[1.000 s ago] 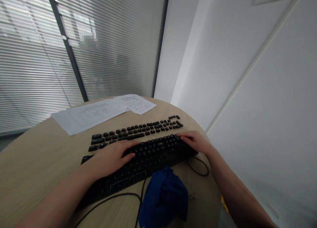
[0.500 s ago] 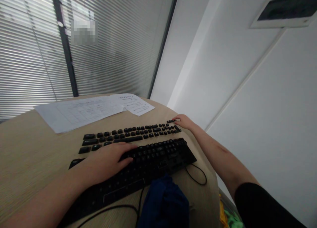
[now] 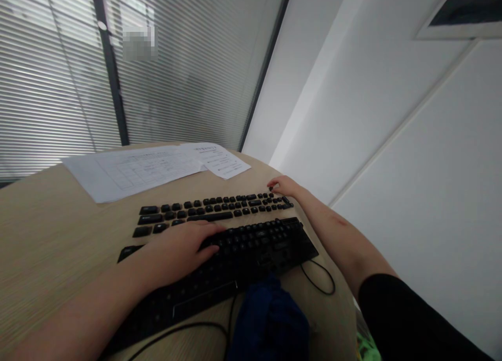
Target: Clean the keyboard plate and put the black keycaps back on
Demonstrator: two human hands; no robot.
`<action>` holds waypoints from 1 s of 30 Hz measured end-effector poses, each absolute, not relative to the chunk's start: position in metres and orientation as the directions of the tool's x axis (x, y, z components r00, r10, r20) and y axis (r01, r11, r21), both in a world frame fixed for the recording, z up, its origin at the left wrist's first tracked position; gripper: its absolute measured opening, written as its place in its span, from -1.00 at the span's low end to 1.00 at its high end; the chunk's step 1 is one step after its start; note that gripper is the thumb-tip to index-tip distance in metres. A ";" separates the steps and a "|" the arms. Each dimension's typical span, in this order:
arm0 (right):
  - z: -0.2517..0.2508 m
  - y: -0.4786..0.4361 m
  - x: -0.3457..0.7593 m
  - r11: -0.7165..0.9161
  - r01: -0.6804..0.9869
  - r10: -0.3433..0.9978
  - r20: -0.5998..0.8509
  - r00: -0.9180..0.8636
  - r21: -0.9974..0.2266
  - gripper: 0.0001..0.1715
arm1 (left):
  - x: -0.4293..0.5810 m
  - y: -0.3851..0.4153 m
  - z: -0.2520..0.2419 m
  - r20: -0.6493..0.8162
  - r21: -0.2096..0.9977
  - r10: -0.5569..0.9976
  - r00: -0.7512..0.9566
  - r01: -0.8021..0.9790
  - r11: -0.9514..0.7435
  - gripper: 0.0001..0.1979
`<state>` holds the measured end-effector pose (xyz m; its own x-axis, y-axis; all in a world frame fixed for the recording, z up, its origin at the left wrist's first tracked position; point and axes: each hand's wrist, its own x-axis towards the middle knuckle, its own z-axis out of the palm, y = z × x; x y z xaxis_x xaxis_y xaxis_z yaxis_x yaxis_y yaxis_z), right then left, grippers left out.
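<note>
A black keyboard [image 3: 270,246] lies slanted on the table, several of its keycaps off. My left hand [image 3: 182,248] rests on its upper part, fingers stretched out and thumb apart, holding nothing. Loose black keycaps [image 3: 209,216] stand in rows just beyond the keyboard. At the far right end of these rows, my right hand [image 3: 288,186] has thumb and fingers closed around a small black keycap [image 3: 271,188], at or just above the tabletop. The left forearm hides part of the keyboard and some keycaps.
Printed paper sheets [image 3: 145,167] lie toward the far side of the round wooden table [image 3: 47,225]. A dark blue cloth [image 3: 270,322] sits at the near edge beside a black cable [image 3: 188,325]. The white wall [image 3: 423,152] rises close on the right.
My right hand has shifted slightly left along the end of the farthest keycap row, its fingertips now around a keycap. The left hand stays on the keyboard; the view has turned a little.
</note>
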<state>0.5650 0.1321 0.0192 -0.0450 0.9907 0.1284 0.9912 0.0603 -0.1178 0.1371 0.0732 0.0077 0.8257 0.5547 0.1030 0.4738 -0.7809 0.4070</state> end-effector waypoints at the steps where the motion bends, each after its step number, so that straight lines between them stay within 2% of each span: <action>1: 0.025 0.130 0.561 0.060 0.990 0.989 0.145 -0.041 -0.126 -0.65 | 0.137 0.074 0.008 0.096 0.401 0.553 0.827 0.476 -0.782 -0.52; 4: 0.044 0.111 0.546 0.109 0.979 0.966 0.250 -0.063 -0.174 -0.63 | 0.137 0.075 0.008 0.090 0.390 0.549 0.831 0.478 -0.787 -0.51; 7: 0.055 0.063 0.532 0.237 0.935 0.902 0.418 -0.110 -0.264 -0.68 | 0.138 0.076 0.009 0.098 0.391 0.542 0.835 0.468 -0.792 -0.51; 9: 0.051 0.020 0.526 0.246 0.913 0.873 0.484 -0.062 -0.326 -0.72 | 0.138 0.076 0.009 0.103 0.395 0.537 0.837 0.461 -0.794 -0.51; 16: -0.011 -0.080 0.528 0.181 0.897 0.858 0.511 0.057 -0.404 -0.78 | 0.138 0.075 0.009 0.115 0.385 0.538 0.835 0.462 -0.799 -0.48; 19: -0.026 -0.088 0.525 0.174 0.910 0.838 0.542 0.063 -0.376 -0.78 | 0.139 0.073 0.009 0.106 0.367 0.535 0.838 0.467 -0.804 -0.48; 23: -0.030 -0.087 0.518 0.194 0.941 0.816 0.578 0.001 -0.276 -0.79 | 0.139 0.070 0.011 0.097 0.355 0.549 0.830 0.486 -0.798 -0.46; 27: -0.033 -0.085 0.515 0.248 0.947 0.837 0.537 -0.104 -0.203 -0.79 | 0.138 0.069 0.014 0.089 0.356 0.551 0.829 0.491 -0.795 -0.46; 30: -0.035 -0.084 0.514 0.223 0.959 0.842 0.530 -0.099 -0.175 -0.78 | 0.138 0.069 0.015 0.092 0.367 0.544 0.834 0.480 -0.797 -0.46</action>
<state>0.5140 -0.0844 -0.0350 -0.0986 0.8419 0.5305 0.9590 0.2228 -0.1753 0.1378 0.0691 0.0147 0.8338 0.5443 0.0923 0.4797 -0.7971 0.3668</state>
